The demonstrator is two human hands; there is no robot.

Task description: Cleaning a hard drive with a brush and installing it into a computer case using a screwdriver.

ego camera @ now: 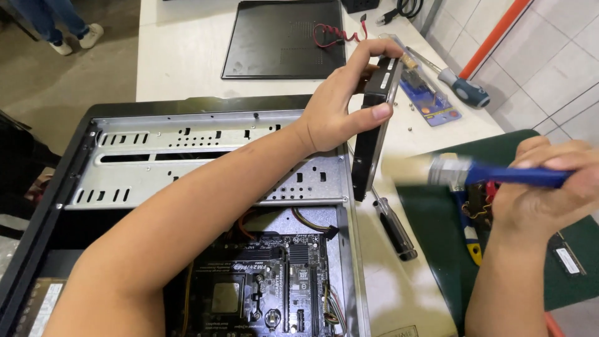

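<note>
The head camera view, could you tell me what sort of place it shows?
Probably a computer repair bench: an opened computer case with its motherboard bare, screwdrivers lying about, the left hand holding a hard drive and the right hand a brush.

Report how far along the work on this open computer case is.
Done: the side panel is off and lies on the table; the case is open, motherboard exposed. In hand: the left hand holds a drive upright while the right hand holds a brush beside it. Left: the drive is outside the case, panel off.
</note>
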